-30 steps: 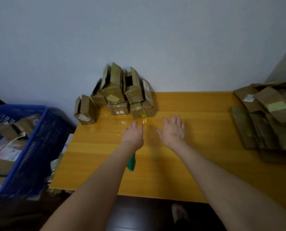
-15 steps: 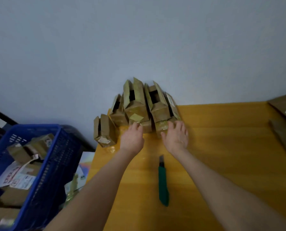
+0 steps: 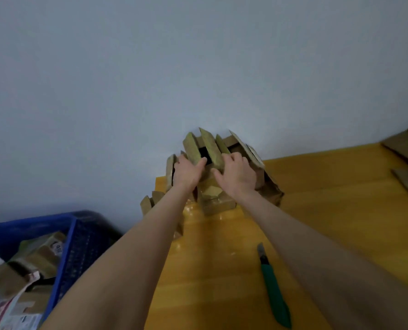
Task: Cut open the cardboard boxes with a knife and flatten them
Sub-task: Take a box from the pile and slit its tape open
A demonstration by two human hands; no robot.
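Note:
A pile of small brown cardboard boxes (image 3: 222, 203) stands against the wall at the far left corner of the yellow table (image 3: 329, 210). On top sits an open box (image 3: 210, 148) with its flaps up. My left hand (image 3: 186, 171) grips its left side, thumb at the dark opening. My right hand (image 3: 237, 176) grips its right side, fingers curled over the flap. A green utility knife (image 3: 273, 289) lies on the table between my forearms, blade pointing away.
A blue plastic crate (image 3: 79, 236) with boxes and papers stands left of the table, below its level. Flattened cardboard (image 3: 405, 151) is stacked at the table's far right. Bare wall rises behind the pile.
Both hands moved from the foot of the pile up to the top box and closed on its sides. The camera view shifted left and closer.

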